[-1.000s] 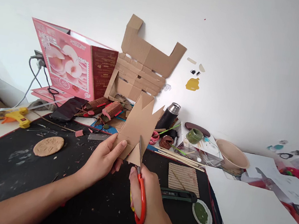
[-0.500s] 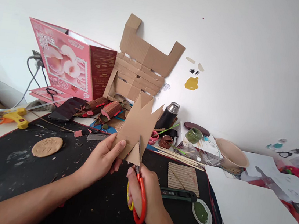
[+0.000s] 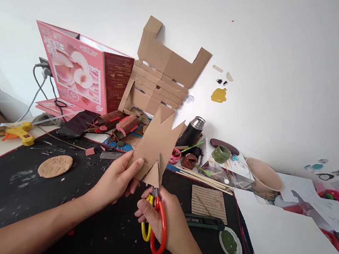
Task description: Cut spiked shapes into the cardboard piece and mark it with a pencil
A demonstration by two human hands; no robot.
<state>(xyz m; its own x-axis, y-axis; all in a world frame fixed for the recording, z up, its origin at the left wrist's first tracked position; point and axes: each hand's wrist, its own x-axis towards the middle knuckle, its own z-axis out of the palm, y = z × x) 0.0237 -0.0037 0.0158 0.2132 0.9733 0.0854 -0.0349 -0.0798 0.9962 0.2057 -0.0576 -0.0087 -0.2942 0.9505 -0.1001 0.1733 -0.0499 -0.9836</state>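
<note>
My left hand (image 3: 122,173) is closed on the lower left edge of a brown cardboard piece (image 3: 158,140), thumb on its face. Pointed teeth run along the piece's top, and a narrow V-shaped gap is cut into its bottom edge. In my right hand (image 3: 166,217) is a pair of scissors (image 3: 160,231) with one red and one yellow handle loop. One blade shows in front of the cardboard, to the right of the gap; the other is hidden behind it. The piece is held up above the black mat (image 3: 92,225).
A pink box (image 3: 79,70) and a flattened carton (image 3: 165,65) lean at the wall. Left lie a yellow glue gun (image 3: 21,133) and a round clay disc (image 3: 56,166). Right are a utility knife (image 3: 205,221), corrugated cardboard (image 3: 209,202), a paint lid (image 3: 230,243) and a black flask (image 3: 192,131).
The scissor handles have spread further apart, and my right thumb and fingers have shifted left with the yellow loop. My left hand's grip on the cardboard stays the same.
</note>
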